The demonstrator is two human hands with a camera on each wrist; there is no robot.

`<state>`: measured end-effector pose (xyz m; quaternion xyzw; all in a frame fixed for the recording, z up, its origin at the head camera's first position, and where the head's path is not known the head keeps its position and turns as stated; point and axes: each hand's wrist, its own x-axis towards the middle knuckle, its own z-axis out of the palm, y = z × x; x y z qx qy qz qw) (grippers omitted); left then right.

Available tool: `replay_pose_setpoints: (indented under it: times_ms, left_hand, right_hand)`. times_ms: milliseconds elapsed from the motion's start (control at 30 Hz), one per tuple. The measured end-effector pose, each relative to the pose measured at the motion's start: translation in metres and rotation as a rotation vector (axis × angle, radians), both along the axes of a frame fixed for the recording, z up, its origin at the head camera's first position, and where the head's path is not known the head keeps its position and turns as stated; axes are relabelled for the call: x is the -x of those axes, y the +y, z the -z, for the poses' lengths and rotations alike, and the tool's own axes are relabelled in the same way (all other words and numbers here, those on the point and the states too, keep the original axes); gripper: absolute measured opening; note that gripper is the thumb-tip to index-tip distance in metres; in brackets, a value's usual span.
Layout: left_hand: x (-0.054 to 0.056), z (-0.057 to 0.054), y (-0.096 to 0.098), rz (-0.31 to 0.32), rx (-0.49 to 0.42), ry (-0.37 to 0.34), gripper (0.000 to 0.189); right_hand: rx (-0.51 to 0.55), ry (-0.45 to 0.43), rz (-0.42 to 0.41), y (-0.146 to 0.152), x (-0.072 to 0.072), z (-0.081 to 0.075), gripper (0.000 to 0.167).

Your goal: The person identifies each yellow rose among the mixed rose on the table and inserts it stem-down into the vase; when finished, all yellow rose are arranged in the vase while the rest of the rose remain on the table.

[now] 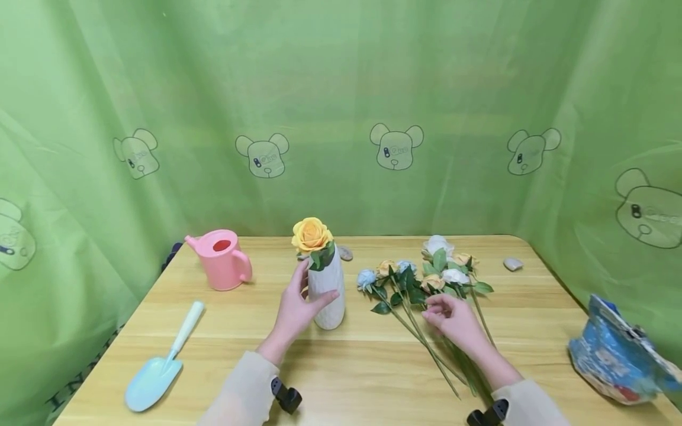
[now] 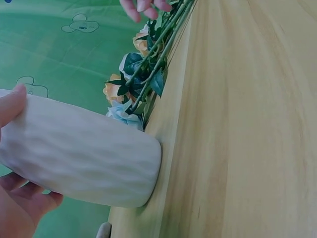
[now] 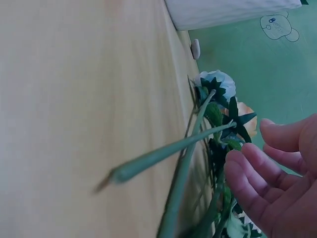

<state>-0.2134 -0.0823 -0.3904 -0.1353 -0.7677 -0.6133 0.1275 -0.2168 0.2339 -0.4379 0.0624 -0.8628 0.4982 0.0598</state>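
Observation:
My left hand grips a white ribbed vase from its left side, thumb across the front. Out of the vase's mouth stands a yellow-orange rose with green leaves. In the left wrist view the vase has its base at the wooden tabletop. Over the stems of a bunch of artificial flowers hovers my right hand, fingers loosely bent with nothing between them. The right wrist view shows that hand beside the green stems. Blue, peach and white blooms lie toward the table's back.
A pink watering can stands at the back left, with a light-blue trowel in front of it. Grey stones lie along the back. At the right edge is a crumpled blue bag. Green curtains surround the wooden table.

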Motion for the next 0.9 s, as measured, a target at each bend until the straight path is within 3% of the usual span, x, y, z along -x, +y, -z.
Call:
replay_pose_setpoints:
  times_ms: [433, 700, 900]
  left_hand:
    - [0.001, 0.0, -0.002, -0.01, 0.005, -0.028, 0.077]
    - [-0.001, -0.001, -0.001, -0.012, 0.012, -0.04, 0.078]
    - [-0.002, -0.001, 0.0, -0.011, 0.001, -0.047, 0.079]
  right_hand:
    - [-0.095, -0.07, 0.097, 0.018, -0.007, 0.003, 0.03]
    - [-0.252, -0.077, 0.169, 0.024, -0.007, 0.003, 0.028]
    - [-0.303, -0.092, 0.14, 0.028, -0.006, 0.004, 0.034]
